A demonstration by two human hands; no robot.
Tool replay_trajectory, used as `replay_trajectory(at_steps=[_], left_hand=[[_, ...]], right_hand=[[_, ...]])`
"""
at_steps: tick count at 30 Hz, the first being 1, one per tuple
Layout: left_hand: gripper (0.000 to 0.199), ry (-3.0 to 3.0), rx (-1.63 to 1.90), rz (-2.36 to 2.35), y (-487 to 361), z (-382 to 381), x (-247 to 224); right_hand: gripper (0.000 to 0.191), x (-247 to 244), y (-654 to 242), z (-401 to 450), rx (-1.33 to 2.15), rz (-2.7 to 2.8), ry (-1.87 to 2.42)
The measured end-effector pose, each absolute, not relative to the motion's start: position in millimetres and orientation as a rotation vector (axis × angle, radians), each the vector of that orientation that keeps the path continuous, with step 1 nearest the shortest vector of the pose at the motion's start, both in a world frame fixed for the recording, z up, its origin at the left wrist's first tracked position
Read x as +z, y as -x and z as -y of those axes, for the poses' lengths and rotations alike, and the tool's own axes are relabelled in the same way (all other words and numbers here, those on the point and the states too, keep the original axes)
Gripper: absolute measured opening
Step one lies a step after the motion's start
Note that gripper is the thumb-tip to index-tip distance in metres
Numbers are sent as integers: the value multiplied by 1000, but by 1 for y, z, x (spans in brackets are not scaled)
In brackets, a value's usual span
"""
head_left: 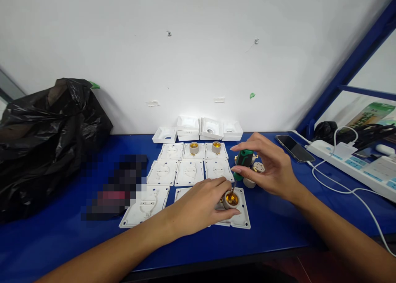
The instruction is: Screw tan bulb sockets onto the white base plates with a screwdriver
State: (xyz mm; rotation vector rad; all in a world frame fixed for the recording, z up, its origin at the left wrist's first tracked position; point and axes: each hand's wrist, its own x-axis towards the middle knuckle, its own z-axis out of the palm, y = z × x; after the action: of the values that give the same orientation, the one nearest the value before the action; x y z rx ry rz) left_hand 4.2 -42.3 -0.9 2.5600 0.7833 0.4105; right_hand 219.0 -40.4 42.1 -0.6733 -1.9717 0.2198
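Observation:
My right hand point(266, 167) grips a green and black screwdriver point(244, 159) by its handle. The screwdriver's shaft slants down into a brass-lined lamp socket point(232, 199), which my left hand point(207, 204) holds between thumb and fingers. That socket is above a white square plate point(243, 217) near the front of the table; whether it touches the plate I cannot tell. Beyond, two more lamp sockets stand upright on white plates, one on the left point(194, 147) and one on the right point(216, 146). Several loose sockets point(249, 183) lie partly hidden behind my right hand.
Rows of white plates point(162, 171) cover the middle of the blue table. White box-like covers point(188, 124) are stacked against the wall. A black plastic bag point(55, 138) bulks at the left; a phone point(295, 147) and a power strip point(355, 163) with white cables lie at the right.

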Motion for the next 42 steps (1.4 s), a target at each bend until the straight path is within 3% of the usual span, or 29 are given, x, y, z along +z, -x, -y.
replay_trajectory(at_steps=[10,17,42], left_hand=[[30,-2561,421,-768,-5,42,-2],[29,-2562,412,-776,-4,42,1],[28,-2544,412,-773,-5,42,0]], right_hand=[[42,40,-218,42,157,1997,639],[39,45,-220,46,396,2015,603],[40,43,-221,47,565,1953,588]])
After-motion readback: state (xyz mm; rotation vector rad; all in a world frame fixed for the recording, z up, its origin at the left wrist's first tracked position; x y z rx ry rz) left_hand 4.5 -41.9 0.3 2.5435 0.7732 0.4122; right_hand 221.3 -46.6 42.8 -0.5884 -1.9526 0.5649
